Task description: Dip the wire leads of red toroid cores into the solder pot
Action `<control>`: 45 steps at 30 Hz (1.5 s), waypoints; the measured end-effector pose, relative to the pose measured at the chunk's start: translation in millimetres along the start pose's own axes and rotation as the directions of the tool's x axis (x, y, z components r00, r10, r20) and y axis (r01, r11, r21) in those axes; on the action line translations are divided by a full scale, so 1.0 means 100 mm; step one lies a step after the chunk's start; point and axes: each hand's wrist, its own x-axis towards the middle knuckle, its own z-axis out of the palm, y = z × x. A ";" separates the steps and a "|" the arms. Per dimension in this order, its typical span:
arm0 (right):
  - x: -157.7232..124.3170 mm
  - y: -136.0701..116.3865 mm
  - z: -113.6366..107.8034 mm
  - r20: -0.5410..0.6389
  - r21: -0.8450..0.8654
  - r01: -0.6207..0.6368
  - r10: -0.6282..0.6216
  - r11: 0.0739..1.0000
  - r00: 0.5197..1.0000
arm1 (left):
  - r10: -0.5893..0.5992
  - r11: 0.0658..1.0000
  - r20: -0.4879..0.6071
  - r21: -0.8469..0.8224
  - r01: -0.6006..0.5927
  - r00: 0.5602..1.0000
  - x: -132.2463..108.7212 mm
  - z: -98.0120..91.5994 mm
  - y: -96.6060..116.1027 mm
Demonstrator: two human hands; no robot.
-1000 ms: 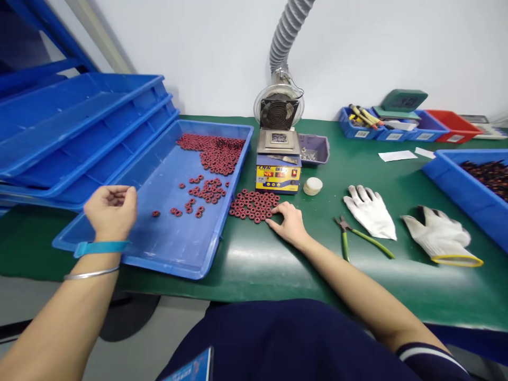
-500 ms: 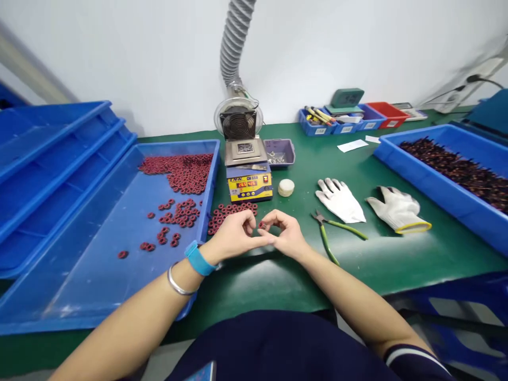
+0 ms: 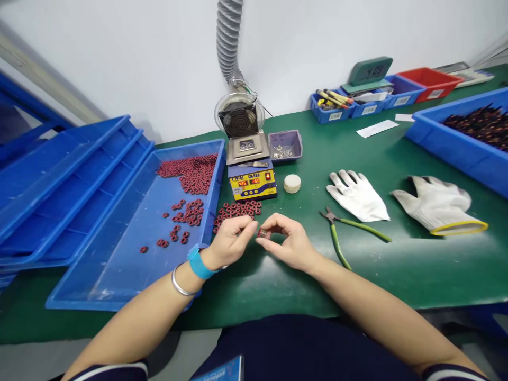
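In the head view my right hand (image 3: 291, 242) pinches a small dark-red wound ring coil (image 3: 262, 233) between thumb and fingertips. My left hand (image 3: 232, 241), with a blue band and a silver bangle at the wrist, is closed just left of the coil. Its thumb presses against the curled fingers; whatever they pinch is too small to make out. Behind my left hand, a cluster of similar ring coils (image 3: 240, 210) lies on the green table (image 3: 270, 286). The solder pot (image 3: 254, 182), with a lit red display, stands beyond my hands.
At left is a blue tray (image 3: 123, 270) with many coils, beside stacked blue trays (image 3: 75, 211). A purple bin (image 3: 299, 148), white round block (image 3: 292, 183), green-handled cutters (image 3: 337, 238), two gloves (image 3: 361, 198) and another blue tray (image 3: 472, 159) of dark parts stand rightward.
My thumbs, touching before, have come apart, and my left fingers have closed up. The coil now shows clearly at my right fingertips. The camera view has shifted and turned slightly.
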 end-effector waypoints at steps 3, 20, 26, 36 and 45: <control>0.02 -0.03 -0.03 -0.032 0.151 -0.136 0.142 0.979 0.989 | -0.027 0.996 -0.393 -0.086 -0.008 0.919 0.03 -0.07 -0.07; 0.10 -0.05 0.03 0.045 0.566 -0.427 0.491 0.705 0.870 | -0.196 0.918 -0.076 -0.366 0.155 0.978 -0.08 -0.10 -0.10; 0.09 0.02 0.06 0.062 0.547 -0.451 0.504 0.705 0.862 | -0.300 0.857 0.007 -0.436 0.273 0.954 -0.09 -0.04 -0.07; 0.06 0.03 0.04 0.102 0.541 -0.498 0.534 0.678 0.839 | -0.343 0.817 -0.011 -0.498 0.293 0.939 -0.05 -0.04 -0.05; 0.02 0.04 0.06 0.116 0.489 -0.461 0.469 0.740 0.876 | -0.287 0.856 -0.040 -0.459 0.237 0.957 -0.01 -0.05 -0.03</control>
